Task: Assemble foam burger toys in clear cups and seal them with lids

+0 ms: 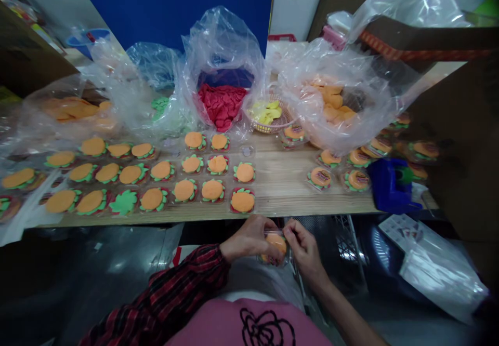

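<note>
Just off the table's front edge, my left hand (252,238) grips a small clear plastic box with a toy burger (276,243) inside, its orange bun showing through. My right hand (304,246) is closed in a pinch at the box's upper right corner. Whether those fingertips hold the lid's edge or something thin, I cannot make out. On the table above the hands, rows of toy burgers (212,190) sit in clear trays, most with an orange bun over green and red layers. One tray shows a green lettuce piece (123,202) on top.
A blue tape dispenser (392,185) stands at the table's right, near several boxed burgers (356,180). Behind are plastic bags of red pieces (222,104) and orange buns (335,104), and a basket (278,122) with yellow pieces. A plastic-wrapped stack (440,268) lies lower right.
</note>
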Demonstrator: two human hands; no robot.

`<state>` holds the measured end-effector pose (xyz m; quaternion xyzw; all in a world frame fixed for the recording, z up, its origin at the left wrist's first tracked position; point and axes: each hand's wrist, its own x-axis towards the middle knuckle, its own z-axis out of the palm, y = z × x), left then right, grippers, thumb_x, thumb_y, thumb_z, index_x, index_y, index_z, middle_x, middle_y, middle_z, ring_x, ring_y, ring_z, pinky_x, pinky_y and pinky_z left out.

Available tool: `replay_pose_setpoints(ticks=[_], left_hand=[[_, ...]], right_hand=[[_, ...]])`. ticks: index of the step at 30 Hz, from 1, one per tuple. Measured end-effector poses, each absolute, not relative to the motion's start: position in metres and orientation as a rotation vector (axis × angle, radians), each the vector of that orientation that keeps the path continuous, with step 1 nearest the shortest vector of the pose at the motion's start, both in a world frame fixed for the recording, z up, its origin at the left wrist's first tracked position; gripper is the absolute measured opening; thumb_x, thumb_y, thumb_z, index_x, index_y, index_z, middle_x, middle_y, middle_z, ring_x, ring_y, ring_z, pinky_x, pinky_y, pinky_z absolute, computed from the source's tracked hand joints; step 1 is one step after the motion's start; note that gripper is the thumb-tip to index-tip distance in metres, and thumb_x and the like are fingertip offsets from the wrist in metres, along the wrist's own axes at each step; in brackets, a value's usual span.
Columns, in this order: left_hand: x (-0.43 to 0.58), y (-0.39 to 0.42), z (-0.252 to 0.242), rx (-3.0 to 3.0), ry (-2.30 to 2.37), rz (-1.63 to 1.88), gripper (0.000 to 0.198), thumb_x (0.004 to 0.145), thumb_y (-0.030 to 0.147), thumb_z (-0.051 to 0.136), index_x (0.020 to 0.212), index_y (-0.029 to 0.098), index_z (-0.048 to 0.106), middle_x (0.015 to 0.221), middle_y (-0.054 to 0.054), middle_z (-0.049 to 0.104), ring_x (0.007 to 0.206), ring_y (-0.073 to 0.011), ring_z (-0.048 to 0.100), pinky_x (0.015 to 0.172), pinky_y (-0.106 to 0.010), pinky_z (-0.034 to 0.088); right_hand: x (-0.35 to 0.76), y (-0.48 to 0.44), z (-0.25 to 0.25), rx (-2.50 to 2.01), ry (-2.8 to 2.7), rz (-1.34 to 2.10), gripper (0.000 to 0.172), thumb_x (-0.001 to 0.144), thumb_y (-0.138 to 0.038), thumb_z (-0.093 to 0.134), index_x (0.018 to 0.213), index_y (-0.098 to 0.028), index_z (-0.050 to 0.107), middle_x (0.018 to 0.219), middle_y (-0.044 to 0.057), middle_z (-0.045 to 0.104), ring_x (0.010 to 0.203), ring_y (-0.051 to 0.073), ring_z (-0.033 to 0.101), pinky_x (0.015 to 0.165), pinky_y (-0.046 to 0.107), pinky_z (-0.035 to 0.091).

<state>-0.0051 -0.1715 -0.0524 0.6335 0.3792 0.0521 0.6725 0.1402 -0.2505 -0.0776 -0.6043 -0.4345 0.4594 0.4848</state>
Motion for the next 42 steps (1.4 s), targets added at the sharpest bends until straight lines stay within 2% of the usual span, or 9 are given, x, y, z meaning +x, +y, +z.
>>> replay_pose_setpoints(ticks=[3,6,8,11,16,24,30,37,42], left_hand=[[-0.01,-0.168,-0.049,1.207,0.762,0.186,0.04,0.045,0.03,0.079,0.078,0.012,0.066,0.068,-0.001,0.061,0.06,-0.0126,0.052,0.055,-0.022,0.039],[-0.014,-0.165,-0.048,0.93,0.604,0.192,0.042,0.044,0.032,0.08,0.08,0.013,0.068,0.071,-0.003,0.064,0.061,-0.0136,0.055,0.059,-0.024,0.041],[-0.014,-0.167,-0.05,0.772,0.523,0.215,0.044,0.042,0.036,0.08,0.078,0.014,0.07,0.069,-0.005,0.065,0.059,-0.0146,0.056,0.059,-0.025,0.042],[-0.012,-0.176,-0.058,0.585,0.489,0.323,0.049,0.039,0.043,0.081,0.079,0.016,0.07,0.07,-0.006,0.065,0.058,-0.0166,0.057,0.057,-0.028,0.043],[-0.026,-0.191,-0.067,0.468,0.603,0.452,0.049,0.048,0.049,0.078,0.087,0.02,0.069,0.084,-0.007,0.065,0.075,-0.0182,0.06,0.07,-0.029,0.046],[-0.046,-0.21,-0.075,0.422,0.741,0.405,0.037,0.07,0.049,0.064,0.092,0.02,0.064,0.09,-0.005,0.063,0.083,-0.0186,0.058,0.078,-0.033,0.044],[-0.045,-0.195,-0.065,0.627,0.781,0.406,0.047,0.075,0.057,0.053,0.094,0.014,0.057,0.09,-0.007,0.059,0.079,-0.0163,0.054,0.071,-0.028,0.039],[-0.055,-0.194,-0.065,1.411,0.86,0.193,0.024,0.083,0.041,0.047,0.082,0.017,0.043,0.066,0.005,0.041,0.06,-0.0083,0.036,0.054,-0.021,0.028],[-0.055,-0.187,-0.055,1.81,0.695,-0.047,0.016,0.085,0.028,0.04,0.074,0.018,0.043,0.06,0.006,0.037,0.056,-0.0083,0.033,0.052,-0.022,0.025]], right_hand=[[0.158,-0.251,-0.07,-1.415,-0.968,1.283,0.025,0.082,-0.042,0.055,0.074,-0.019,0.06,0.063,-0.001,0.051,0.058,0.012,0.047,0.054,0.022,0.038],[0.177,-0.247,-0.053,-1.204,-1.037,1.452,0.028,0.077,-0.038,0.062,0.1,-0.022,0.064,0.096,0.006,0.063,0.087,0.019,0.059,0.076,0.029,0.046],[0.18,-0.242,-0.041,-1.07,-1.226,1.539,0.047,0.07,-0.03,0.069,0.116,-0.025,0.059,0.121,0.008,0.056,0.112,0.025,0.051,0.094,0.038,0.039],[0.17,-0.23,-0.03,-1.009,-1.52,1.534,0.058,0.066,-0.019,0.071,0.121,-0.026,0.055,0.128,0.008,0.053,0.124,0.027,0.041,0.104,0.044,0.029],[0.146,-0.222,-0.027,-1.095,-1.549,1.483,0.032,0.068,-0.018,0.07,0.099,-0.023,0.062,0.104,0.005,0.064,0.102,0.023,0.056,0.089,0.035,0.043],[0.135,-0.235,-0.031,-1.041,-1.673,1.412,0.05,0.068,-0.019,0.071,0.115,-0.024,0.052,0.113,0.005,0.058,0.103,0.02,0.054,0.087,0.032,0.043],[0.142,-0.236,-0.039,-1.503,-1.752,1.332,0.036,0.063,-0.021,0.07,0.096,-0.018,0.054,0.087,0.001,0.06,0.079,0.016,0.054,0.069,0.025,0.041],[0.136,-0.248,-0.06,-1.382,-1.88,1.535,0.017,0.091,-0.026,0.038,0.094,-0.018,0.053,0.079,0.0,0.058,0.07,0.012,0.052,0.065,0.024,0.039],[0.132,-0.254,-0.069,-1.397,-1.995,1.351,0.017,0.087,-0.016,0.037,0.076,-0.017,0.05,0.074,0.001,0.052,0.066,0.012,0.047,0.062,0.023,0.036]])
